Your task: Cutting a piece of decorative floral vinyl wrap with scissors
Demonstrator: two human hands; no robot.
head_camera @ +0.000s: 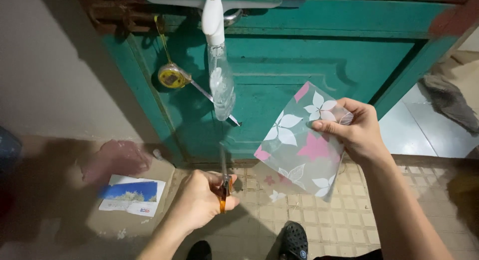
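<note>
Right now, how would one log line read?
left hand: grips scissors | right hand: holds floral sheet | behind: teal door, spray bottle

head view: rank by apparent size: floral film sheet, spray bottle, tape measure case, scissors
1. floral film sheet, though nearest the camera
2. spray bottle
3. tape measure case and scissors: unsure, scissors mostly hidden in left hand

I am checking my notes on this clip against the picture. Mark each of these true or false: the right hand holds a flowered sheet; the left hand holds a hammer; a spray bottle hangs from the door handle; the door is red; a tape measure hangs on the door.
1. The right hand holds a flowered sheet. True.
2. The left hand holds a hammer. False: it grips orange-handled scissors.
3. A spray bottle hangs from the door handle. True.
4. The door is red. False: it is teal green.
5. A yellow tape measure hangs on the door. True.
</note>
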